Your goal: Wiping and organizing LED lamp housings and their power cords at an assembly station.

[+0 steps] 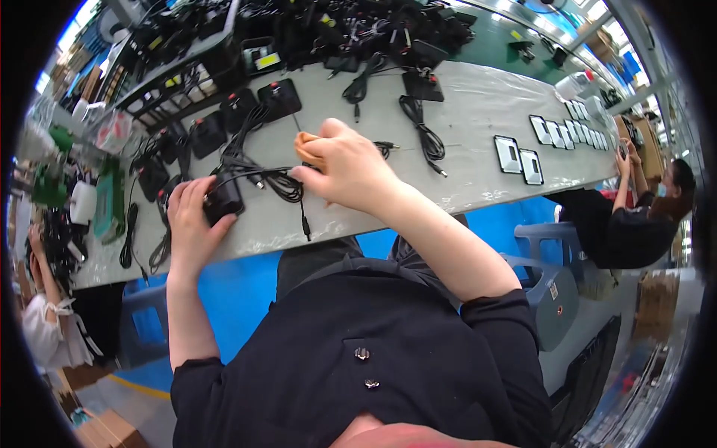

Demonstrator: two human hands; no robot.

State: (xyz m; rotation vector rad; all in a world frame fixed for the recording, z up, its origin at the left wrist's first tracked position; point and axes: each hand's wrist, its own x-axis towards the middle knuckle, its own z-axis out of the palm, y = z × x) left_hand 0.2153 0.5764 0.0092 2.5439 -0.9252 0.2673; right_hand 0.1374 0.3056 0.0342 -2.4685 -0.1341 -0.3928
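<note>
Black adapter [227, 197] in your left hand [193, 222], tan piece [308, 148] in your right hand [349, 166]

Your hands are apart, taking the middle of the view as the clock's centre. Toward nine to ten o'clock, your left hand is clamped on the black adapter at the near edge of the table [482, 97]; your fingers and thumb cover part of its casing, so its far side can't be made out. At twelve o'clock, your right hand is closed on the tan piece, whose full shape your fingers hide; whether it is cloth or something stiffer, you can't tell from here. Your right thumb sits by the coiled cable [287, 187], but contact is unclear. One plug [306, 228] points toward you below that coil.

Out at eleven o'clock, more adapters [279, 99] stand near a black crate [160, 95]; the heap [358, 33] at twelve is too tangled to separate. Pale framed parts [508, 154] lie at two. Co-workers at eight and three o'clock are partly cut off or hidden by the table and the dark rim.
</note>
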